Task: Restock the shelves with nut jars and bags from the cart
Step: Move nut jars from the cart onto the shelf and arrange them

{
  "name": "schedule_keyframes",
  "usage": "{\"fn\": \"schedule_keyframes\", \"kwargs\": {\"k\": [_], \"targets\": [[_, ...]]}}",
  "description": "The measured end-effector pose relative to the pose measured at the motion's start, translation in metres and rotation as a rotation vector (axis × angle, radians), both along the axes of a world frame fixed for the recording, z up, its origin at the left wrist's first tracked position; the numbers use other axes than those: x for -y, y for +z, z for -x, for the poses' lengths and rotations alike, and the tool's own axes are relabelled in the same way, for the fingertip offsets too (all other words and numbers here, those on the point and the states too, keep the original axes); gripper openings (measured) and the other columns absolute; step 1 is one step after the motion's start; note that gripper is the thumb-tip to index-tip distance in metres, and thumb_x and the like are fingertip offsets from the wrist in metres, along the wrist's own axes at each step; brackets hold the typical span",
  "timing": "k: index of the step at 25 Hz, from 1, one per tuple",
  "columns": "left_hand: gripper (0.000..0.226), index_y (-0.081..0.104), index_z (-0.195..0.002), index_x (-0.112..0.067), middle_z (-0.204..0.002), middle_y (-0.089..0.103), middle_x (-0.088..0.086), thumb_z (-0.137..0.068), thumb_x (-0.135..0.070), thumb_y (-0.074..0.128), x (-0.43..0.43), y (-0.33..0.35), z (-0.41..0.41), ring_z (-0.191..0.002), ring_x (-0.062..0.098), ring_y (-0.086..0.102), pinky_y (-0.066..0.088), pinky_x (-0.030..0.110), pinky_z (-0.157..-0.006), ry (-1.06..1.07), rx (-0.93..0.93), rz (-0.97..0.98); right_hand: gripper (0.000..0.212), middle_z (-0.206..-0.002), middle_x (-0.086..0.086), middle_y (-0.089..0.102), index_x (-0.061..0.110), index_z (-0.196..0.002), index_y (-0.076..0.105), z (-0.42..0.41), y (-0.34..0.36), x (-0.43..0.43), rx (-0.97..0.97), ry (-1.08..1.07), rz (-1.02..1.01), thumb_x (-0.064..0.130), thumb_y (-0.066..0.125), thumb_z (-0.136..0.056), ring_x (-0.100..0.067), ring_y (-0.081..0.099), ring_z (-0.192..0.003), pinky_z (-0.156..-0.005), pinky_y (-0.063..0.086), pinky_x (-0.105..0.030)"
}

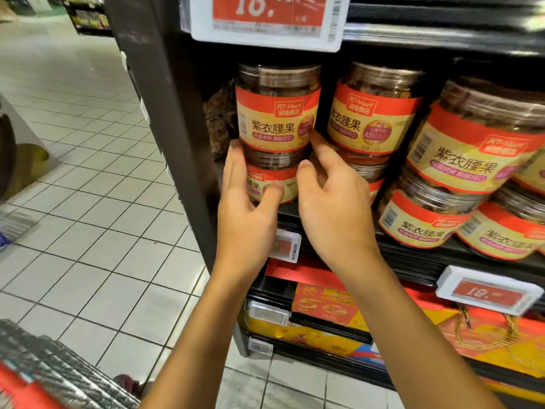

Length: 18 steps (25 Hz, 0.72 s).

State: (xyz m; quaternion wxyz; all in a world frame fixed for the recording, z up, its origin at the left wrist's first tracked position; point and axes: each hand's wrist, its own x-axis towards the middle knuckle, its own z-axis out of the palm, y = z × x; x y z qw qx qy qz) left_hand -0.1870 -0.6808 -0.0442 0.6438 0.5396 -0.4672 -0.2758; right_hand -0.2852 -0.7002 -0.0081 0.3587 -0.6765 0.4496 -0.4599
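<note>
Jar stack (277, 119) between post (174, 113) and jars (373, 113)

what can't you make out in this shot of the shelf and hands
Head view:
lower jar: label mostly covered by the left hand and right hand.
top price tag: cut off by the top edge.
cart: blurred, cut off at the bottom-left corner.
small shelf tag: too blurred to read.
</note>
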Motion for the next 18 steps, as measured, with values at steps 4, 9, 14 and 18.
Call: {"fn": "schedule_keyframes", "kwargs": {"k": [4, 9, 14, 18], "targets": [[0.074, 0.028, -0.147, -0.016, -0.15, 0.037, 0.002, -0.077, -0.019, 0.052, -0.004, 0.003, 0.0, -0.137, 0.018, 0.037, 0.034, 0.047, -0.111, -0.013, -0.054, -0.017, 0.044, -0.117, 0.011, 0.058, 0.02, -0.138, 0.044, -0.006, -0.004, -0.006, 0.146, 0.04, -0.059, 0.011, 0.042, -0.095, -0.008, 0.054, -0.115, -0.102, 0.043, -0.025], [0.08, 0.017, -0.151, -0.02, -0.155, 0.026, -0.007, -0.078, -0.016, 0.051, -0.032, 0.004, 0.006, -0.141, 0.011, 0.029, 0.03, 0.043, -0.114, -0.067, -0.052, -0.045, 0.048, -0.089, 0.026, 0.063, 0.017, -0.141, 0.039, 0.003, -0.011, -0.017, 0.193, 0.071, -0.058, 0.009, 0.043, -0.094, 0.0, 0.06, -0.096, -0.088, 0.047, -0.021], [0.077, 0.018, -0.15, -0.02, -0.155, 0.025, -0.011, -0.081, -0.014, 0.051, -0.057, 0.004, 0.007, -0.142, 0.003, 0.024, 0.023, 0.039, -0.117, -0.102, -0.081, -0.037, 0.048, -0.101, 0.026, 0.062, 0.016, -0.142, 0.037, 0.006, -0.006, -0.015, 0.184, 0.12, -0.128, 0.007, 0.041, -0.095, 0.014, 0.05, -0.105, -0.079, 0.047, -0.006], [0.079, 0.018, -0.15, -0.02, -0.154, 0.027, -0.01, -0.079, -0.013, 0.049, -0.054, 0.007, 0.008, -0.141, 0.006, 0.026, 0.025, 0.039, -0.117, -0.064, -0.124, -0.085, 0.047, -0.139, 0.01, 0.044, 0.014, -0.142, 0.036, 0.007, -0.01, -0.021, 0.175, 0.079, -0.099, 0.009, 0.042, -0.096, 0.0, 0.04, -0.129, -0.11, 0.035, -0.03]]}}
